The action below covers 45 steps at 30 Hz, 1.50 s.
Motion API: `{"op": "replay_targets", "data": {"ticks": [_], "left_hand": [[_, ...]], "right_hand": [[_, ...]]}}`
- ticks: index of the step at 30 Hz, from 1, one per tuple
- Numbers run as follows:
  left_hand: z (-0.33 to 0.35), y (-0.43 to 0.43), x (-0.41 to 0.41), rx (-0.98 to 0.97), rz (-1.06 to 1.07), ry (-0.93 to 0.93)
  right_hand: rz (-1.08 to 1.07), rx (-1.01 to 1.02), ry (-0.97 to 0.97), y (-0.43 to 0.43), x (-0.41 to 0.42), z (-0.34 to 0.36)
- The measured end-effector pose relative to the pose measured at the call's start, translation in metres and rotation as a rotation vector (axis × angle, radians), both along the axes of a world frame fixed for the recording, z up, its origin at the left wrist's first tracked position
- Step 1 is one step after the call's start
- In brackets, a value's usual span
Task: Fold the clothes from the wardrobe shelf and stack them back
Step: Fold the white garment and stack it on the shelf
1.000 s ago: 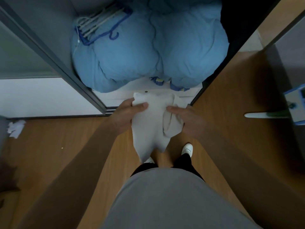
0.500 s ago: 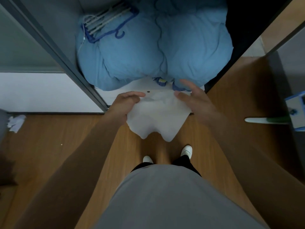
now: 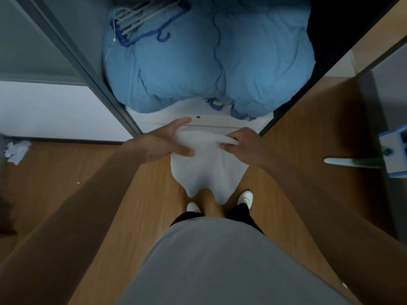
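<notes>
A white garment (image 3: 207, 164) hangs in front of me above the wooden floor, its lower edge dangling near my shoes. My left hand (image 3: 167, 142) holds its upper left corner between thumb and fingers. My right hand (image 3: 242, 143) pinches the bunched upper right edge with curled fingers. Both hands are just in front of the white wardrobe shelf (image 3: 220, 119).
A big blue quilt (image 3: 209, 62) fills the shelf, with blue and white hangers (image 3: 145, 20) lying on it. Grey wardrobe frame (image 3: 88, 69) stands left, dark door edge right. A crumpled white paper (image 3: 16, 150) lies on the floor left; a blue-white box (image 3: 394, 153) right.
The garment was spread flat between both hands near the shelf edge; now it hangs lower. My right hand has closed on the top edge.
</notes>
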<state>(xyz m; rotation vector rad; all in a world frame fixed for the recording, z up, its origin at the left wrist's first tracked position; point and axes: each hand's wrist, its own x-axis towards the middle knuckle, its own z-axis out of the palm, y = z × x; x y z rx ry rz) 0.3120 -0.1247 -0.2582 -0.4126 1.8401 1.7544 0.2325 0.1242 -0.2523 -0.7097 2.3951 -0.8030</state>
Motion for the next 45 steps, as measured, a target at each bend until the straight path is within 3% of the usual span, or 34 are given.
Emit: {"op": "replay_targets", "data": {"ticks": [3, 7, 12, 15, 17, 19, 22, 26, 30, 32, 34, 35, 40, 42, 45], "left_hand": [[-0.002, 0.014, 0.000, -0.257, -0.136, 0.166], [-0.010, 0.027, -0.006, -0.722, -0.163, 0.420], [-0.013, 0.020, -0.005, -0.879, -0.066, 0.567], [-0.008, 0.006, -0.007, -0.729, 0.017, 0.585], [-0.002, 0.000, -0.005, -0.491, 0.171, 0.364], [0.002, -0.005, -0.003, -0.214, 0.382, 0.146], [0.001, -0.009, -0.004, 0.128, 0.567, 0.028], [0.005, 0.013, -0.006, 0.027, 0.550, 0.010], [0.034, 0.002, -0.034, 0.293, 0.619, -0.010], [0.043, 0.000, -0.043, 0.400, 0.554, -0.063], [0.033, 0.004, -0.035, 0.376, 0.526, -0.162], [0.024, 0.005, -0.028, 0.388, 0.509, -0.191], [0.008, -0.012, -0.006, 0.707, 0.399, -0.015], [0.009, -0.010, -0.011, 0.552, 0.312, -0.010], [0.005, 0.001, -0.020, 0.225, 0.283, -0.072]], "right_hand": [[0.007, -0.012, -0.101, 0.003, -0.007, 0.005], [-0.046, 0.012, -0.226, 0.009, -0.016, 0.009], [0.146, 0.292, -0.140, 0.012, -0.017, 0.008], [0.057, 0.262, -0.009, 0.020, -0.019, 0.010], [0.015, 0.086, 0.018, 0.024, -0.021, 0.016], [-0.086, -0.165, -0.153, 0.027, -0.024, 0.027], [-0.311, -0.439, -0.426, 0.028, -0.023, 0.038], [-0.540, -0.608, -0.588, 0.019, -0.023, 0.038], [-0.463, -0.942, -0.833, 0.030, -0.038, 0.060], [-0.410, -0.726, -0.770, 0.032, -0.034, 0.063], [-0.396, -0.483, -0.636, 0.029, -0.020, 0.045], [-0.434, -0.464, -0.617, 0.026, -0.012, 0.037], [-0.700, -0.772, -0.908, 0.021, -0.021, 0.039], [-0.649, -0.744, -0.924, 0.027, -0.030, 0.042], [-0.502, -0.381, -0.714, 0.030, -0.024, 0.034]]}}
